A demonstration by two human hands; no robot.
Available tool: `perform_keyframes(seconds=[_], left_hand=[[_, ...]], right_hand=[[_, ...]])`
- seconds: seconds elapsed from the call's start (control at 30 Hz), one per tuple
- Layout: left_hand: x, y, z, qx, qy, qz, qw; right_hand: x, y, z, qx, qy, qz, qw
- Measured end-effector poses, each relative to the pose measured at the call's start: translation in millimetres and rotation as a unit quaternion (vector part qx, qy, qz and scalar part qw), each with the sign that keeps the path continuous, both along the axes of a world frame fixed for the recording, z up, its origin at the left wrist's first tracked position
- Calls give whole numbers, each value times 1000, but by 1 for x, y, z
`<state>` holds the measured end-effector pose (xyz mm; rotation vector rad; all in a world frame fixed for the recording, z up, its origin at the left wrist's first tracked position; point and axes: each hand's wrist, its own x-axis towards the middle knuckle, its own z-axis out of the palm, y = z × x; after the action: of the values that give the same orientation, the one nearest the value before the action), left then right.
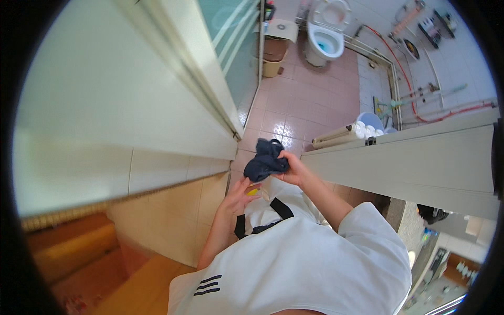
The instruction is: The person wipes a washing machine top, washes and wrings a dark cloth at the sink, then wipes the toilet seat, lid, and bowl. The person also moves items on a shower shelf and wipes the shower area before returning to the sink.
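Note:
A dark cloth garment with a thin strap loop at its top is bunched up in front of my body. My right hand grips it from the right, thumb on top of the cloth. From below, my left hand reaches up with its thumb tip against the garment's lower left edge. Its other fingers are partly spread, and a small yellow thing shows among them. Whether that hand holds the cloth or the yellow thing is unclear.
I stand at a bathroom doorway, with a white door to the right and a pale wall to the left. Beyond are pink floor tiles, a toilet, a lidded bin, a radiator and a blue bucket.

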<state>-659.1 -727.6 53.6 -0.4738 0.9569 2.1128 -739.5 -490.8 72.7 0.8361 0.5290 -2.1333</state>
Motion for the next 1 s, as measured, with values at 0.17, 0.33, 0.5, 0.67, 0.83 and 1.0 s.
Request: perform_keyframes(seconds=[0.17,0.33,0.5,0.67,0.83,1.0], left_hand=[[-92,54,33,300,-67,-12,951],[-202,109,49,98,-60,-8,993],[-302,177,69,-126,58,-51,989],[-359,258,99,-151,217,-307,914],[-398,344,133,-100,364,-493,784],[-460,398,146,-37,460,-587,666]], right_hand=[[-33,23,28,139,147,-1,979],[-90,75,38,615,423,86,660],[-132,148,57,676,429,-1,599],[-149,196,90,741,476,47,472],[-153,230,87,752,373,-61,541],[-188,249,75,586,256,-295,710]])
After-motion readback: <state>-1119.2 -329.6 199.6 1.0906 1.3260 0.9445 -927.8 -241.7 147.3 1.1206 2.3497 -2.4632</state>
